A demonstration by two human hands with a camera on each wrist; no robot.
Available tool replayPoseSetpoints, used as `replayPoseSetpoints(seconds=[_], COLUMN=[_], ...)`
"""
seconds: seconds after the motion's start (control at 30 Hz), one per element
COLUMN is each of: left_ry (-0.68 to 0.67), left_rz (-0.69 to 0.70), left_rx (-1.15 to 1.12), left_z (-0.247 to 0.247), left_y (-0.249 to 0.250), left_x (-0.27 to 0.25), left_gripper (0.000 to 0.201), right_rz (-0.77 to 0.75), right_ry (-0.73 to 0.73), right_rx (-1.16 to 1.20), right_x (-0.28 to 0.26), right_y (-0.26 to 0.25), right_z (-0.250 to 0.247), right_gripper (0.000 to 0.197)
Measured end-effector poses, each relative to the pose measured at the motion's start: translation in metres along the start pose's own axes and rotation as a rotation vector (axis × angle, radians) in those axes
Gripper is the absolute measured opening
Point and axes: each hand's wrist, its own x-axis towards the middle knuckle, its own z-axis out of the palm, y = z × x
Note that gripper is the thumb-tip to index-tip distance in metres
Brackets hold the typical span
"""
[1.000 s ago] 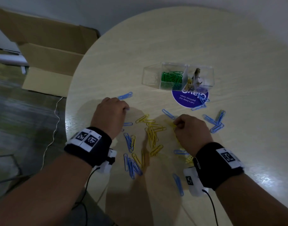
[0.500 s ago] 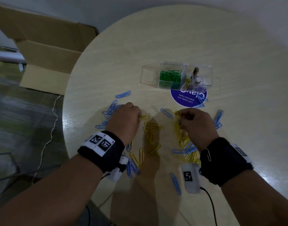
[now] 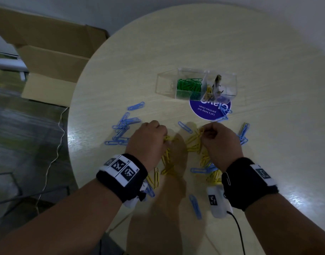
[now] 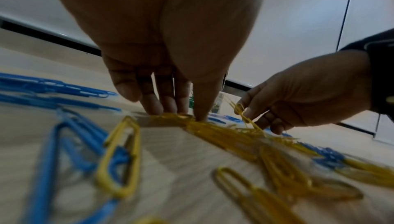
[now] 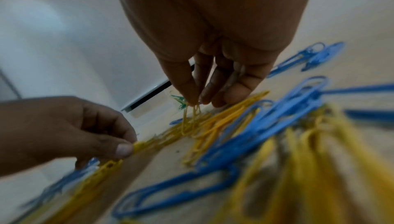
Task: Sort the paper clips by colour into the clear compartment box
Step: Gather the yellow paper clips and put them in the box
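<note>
Loose yellow paper clips [image 3: 194,143] lie in the middle of the round table [image 3: 176,43], with blue paper clips [image 3: 124,128] in clusters left and right. My left hand [image 3: 165,139] pinches yellow clips against the table [image 4: 181,113]. My right hand [image 3: 204,131] pinches a few yellow clips [image 5: 192,114] that dangle from its fingertips [image 5: 193,99]. The clear compartment box [image 3: 165,83] stands beyond both hands. Green clips [image 3: 189,84] fill its middle part and some yellow clips [image 3: 209,92] lie right of them.
A purple round sticker [image 3: 209,110] lies under the box's near side. More blue clips [image 3: 243,133] lie right of my right hand, and one blue clip [image 3: 194,206] lies near my wrists. Cardboard boxes [image 3: 53,57] stand on the floor past the left table edge.
My left hand has slid right from the blue clips onto the yellow pile, uncovering a blue cluster. My right hand has gathered yellow clips and raised them slightly.
</note>
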Motion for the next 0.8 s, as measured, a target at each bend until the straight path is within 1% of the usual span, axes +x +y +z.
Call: replayPoseSetpoints(seconds=[0.1, 0.27, 0.33, 0.37, 0.4, 0.47, 0.5, 0.57, 0.7, 0.8], left_ry=[-0.006, -0.014, -0.01, -0.017, -0.027, -0.054, -0.068, -0.079, -0.126, -0.153], left_rz=[-0.014, 0.009, 0.008, 0.007, 0.007, 0.004, 0.005, 0.017, 0.046, 0.03], left_rx=[-0.031, 0.004, 0.035, 0.046, 0.05, 0.049, 0.059, 0.135, 0.235, 0.247], left_z=[0.0, -0.002, -0.002, -0.003, -0.003, -0.004, -0.004, -0.005, -0.008, -0.014], left_y=[0.0, -0.001, -0.001, -0.001, -0.001, 0.0, 0.002, 0.004, 0.011, 0.012], left_x=[0.001, 0.003, 0.004, 0.004, 0.005, 0.007, 0.008, 0.009, 0.015, 0.02], left_gripper=[0.016, 0.019, 0.024, 0.024, 0.023, 0.018, 0.015, 0.009, 0.009, 0.008], right_rz=[-0.053, -0.053, -0.085, -0.11, -0.151, -0.242, -0.272, -0.292, -0.321, -0.351], right_ry=[-0.016, -0.007, -0.05, -0.09, -0.128, -0.18, -0.197, -0.217, -0.242, -0.226], right_rx=[-0.121, -0.204, -0.277, -0.35, -0.431, -0.539, -0.554, -0.578, -0.674, -0.646], right_x=[0.0, -0.004, -0.006, -0.007, -0.008, -0.009, -0.009, -0.009, -0.008, -0.007], right_y=[0.004, 0.005, 0.005, 0.003, 0.003, 0.0, -0.002, -0.006, -0.011, -0.01], right_z=[-0.003, -0.013, -0.013, -0.012, -0.01, -0.005, -0.004, -0.002, -0.001, -0.003], right_gripper=[0.019, 0.028, 0.044, 0.05, 0.05, 0.04, 0.034, 0.026, 0.023, 0.018])
